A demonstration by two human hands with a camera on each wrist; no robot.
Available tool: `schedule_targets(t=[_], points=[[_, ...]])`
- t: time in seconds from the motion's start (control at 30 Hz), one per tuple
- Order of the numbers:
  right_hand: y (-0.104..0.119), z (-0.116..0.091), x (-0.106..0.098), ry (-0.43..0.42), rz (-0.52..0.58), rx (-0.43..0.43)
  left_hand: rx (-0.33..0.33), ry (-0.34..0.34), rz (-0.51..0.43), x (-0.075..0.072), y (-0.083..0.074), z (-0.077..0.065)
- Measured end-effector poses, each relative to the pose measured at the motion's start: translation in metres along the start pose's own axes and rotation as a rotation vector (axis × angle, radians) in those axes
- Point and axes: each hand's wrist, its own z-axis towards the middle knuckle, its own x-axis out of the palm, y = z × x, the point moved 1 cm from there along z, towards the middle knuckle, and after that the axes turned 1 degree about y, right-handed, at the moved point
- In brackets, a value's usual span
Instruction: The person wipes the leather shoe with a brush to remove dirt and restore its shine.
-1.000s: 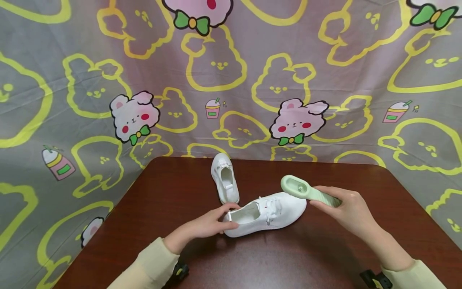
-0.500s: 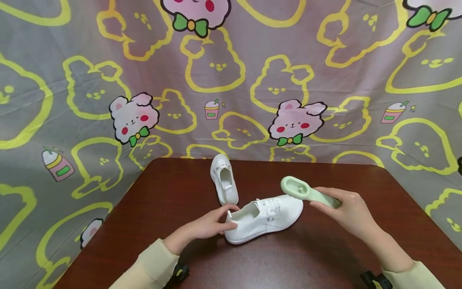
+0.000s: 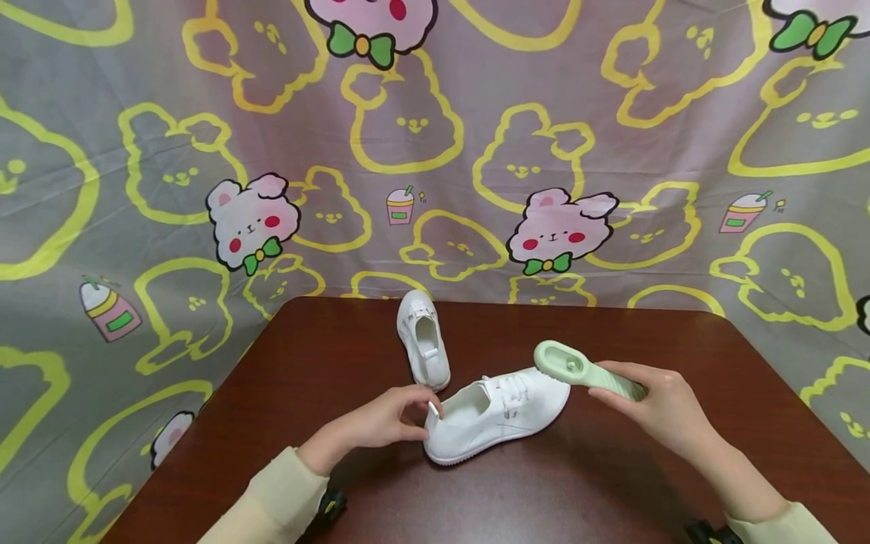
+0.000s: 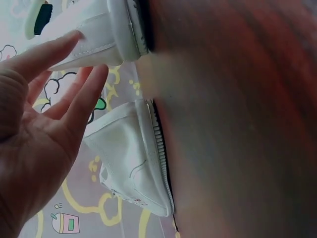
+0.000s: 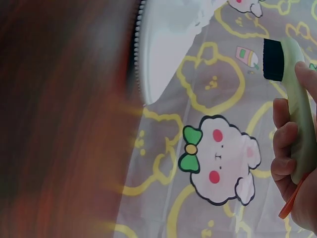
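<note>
At the heel of a white lace-up shoe (image 3: 476, 423) near the middle of the table, my left hand (image 3: 381, 417) pinches the back edge, one finger over the heel tab and the thumb low on the outside. The left wrist view shows that thumb (image 4: 69, 42) against the white upper. My right hand (image 3: 669, 400) grips the handle of a pale green shoe brush (image 3: 564, 363), its head overlapping the shoe's toe in the head view. Dark bristles (image 5: 273, 60) and an orange strap (image 5: 292, 198) show on the brush in the right wrist view.
A second white shoe (image 3: 423, 340) stands behind the first, toe toward the back. Both are on a dark brown table (image 3: 326, 340). A grey curtain (image 3: 448, 136) with yellow bear outlines hangs behind the table's far edge.
The nearer shoe has turned, its heel swinging toward me and showing more sole edge. My left hand has shifted back on the heel. The brush has dropped slightly, moving a little right.
</note>
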Motion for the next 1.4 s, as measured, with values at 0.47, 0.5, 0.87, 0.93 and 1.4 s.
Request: schedule_targets(t=[0.47, 0.5, 0.87, 0.93, 1.4], points=[[-0.015, -0.009, -0.006, -0.013, -0.020, 0.034, 0.164, -0.131, 0.238, 0.012, -0.006, 0.010], [-0.015, -0.009, -0.006, -0.013, -0.019, 0.036, 0.155, -0.139, 0.240, 0.013, -0.007, 0.011], [-0.017, -0.008, -0.009, -0.024, -0.040, 0.031, 0.110, -0.244, 0.263, 0.024, -0.017, 0.030], [-0.018, -0.007, -0.010, -0.024, -0.040, 0.033, 0.095, -0.267, 0.247, 0.025, -0.018, 0.035], [-0.019, -0.008, -0.012, -0.011, -0.033, 0.062, -0.005, -0.402, 0.155, 0.033, -0.018, 0.085]])
